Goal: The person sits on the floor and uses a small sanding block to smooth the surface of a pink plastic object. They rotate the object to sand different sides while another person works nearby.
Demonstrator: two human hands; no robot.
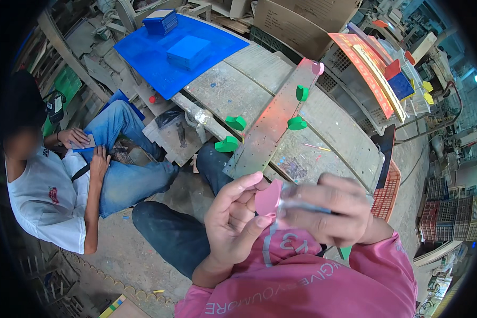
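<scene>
The left hand (232, 222) pinched a rounded pink piece (268, 198) between thumb and fingers, in front of the pink shirt (307, 289). The right hand (334, 209) was blurred, fingers bent just beside the piece; its grip could not be determined. Four green pieces (297, 123) lined a long board (267, 127) on the workbench (217, 85).
</scene>
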